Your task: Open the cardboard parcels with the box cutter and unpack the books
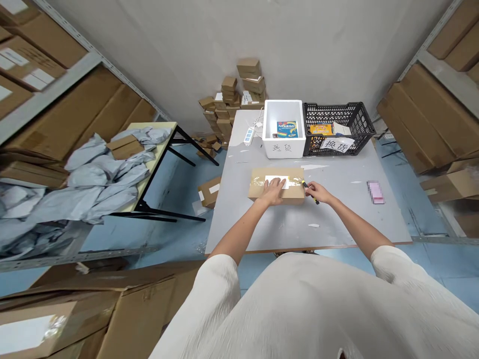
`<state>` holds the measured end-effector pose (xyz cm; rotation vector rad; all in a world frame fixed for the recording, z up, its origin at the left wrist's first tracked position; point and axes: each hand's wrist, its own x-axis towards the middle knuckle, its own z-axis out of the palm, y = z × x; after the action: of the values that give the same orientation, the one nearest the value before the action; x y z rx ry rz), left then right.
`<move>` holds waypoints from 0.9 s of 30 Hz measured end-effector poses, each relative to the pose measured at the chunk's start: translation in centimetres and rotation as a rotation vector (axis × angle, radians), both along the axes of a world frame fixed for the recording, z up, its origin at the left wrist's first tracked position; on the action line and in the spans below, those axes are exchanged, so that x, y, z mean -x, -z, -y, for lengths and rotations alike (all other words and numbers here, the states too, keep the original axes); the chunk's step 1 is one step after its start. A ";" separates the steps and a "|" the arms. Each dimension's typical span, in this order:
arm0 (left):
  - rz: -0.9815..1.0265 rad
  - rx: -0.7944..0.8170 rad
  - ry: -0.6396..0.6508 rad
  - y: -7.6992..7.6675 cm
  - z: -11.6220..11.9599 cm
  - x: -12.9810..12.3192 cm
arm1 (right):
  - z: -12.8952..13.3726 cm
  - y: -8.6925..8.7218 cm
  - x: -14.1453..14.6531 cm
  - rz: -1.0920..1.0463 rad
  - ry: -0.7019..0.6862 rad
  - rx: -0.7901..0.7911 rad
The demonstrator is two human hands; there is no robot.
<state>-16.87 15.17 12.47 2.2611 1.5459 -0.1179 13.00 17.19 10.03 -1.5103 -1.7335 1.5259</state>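
Head view: a taped cardboard box (294,192) lies a little left of the middle of a grey table (239,224).
The left hand (274,191) rests on the box's white label (287,181), fingers spread, gripping nothing; the right hand (318,192) curls closed around a black-and-yellow cutter (315,200) beside its right end. Toward the far edge stand a white bin (283,148) and, at the far right corner, a black crate (364,133).

White foam box (285,148) says 退货 up front, and the paper sign (337,144) on the black plastic crate (363,134) reads 换货.
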 end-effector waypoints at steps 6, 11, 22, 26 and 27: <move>0.059 -0.029 -0.039 -0.5 -1.0 -3.5 | -1.9 -0.8 -3.3 0.090 0.048 -0.026; 0.008 -0.016 -0.057 -0.4 -1.8 -4.8 | -2.7 -1.8 -5.4 0.139 0.029 -0.010; 0.039 -0.007 0.013 -0.8 -0.7 -4.3 | -5.0 -3.3 -6.4 0.463 -0.296 -0.333; 0.054 0.001 0.020 -1.1 0.0 -4.1 | -5.4 -2.7 -6.2 0.582 -0.350 -0.378; 0.056 -0.002 0.022 -1.1 0.0 -4.0 | -5.4 -2.5 -6.1 0.602 -0.351 -0.390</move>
<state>-12.83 15.16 13.53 2.2632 1.4939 -0.0590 19.13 22.56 12.51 -1.6071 -2.5668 0.8091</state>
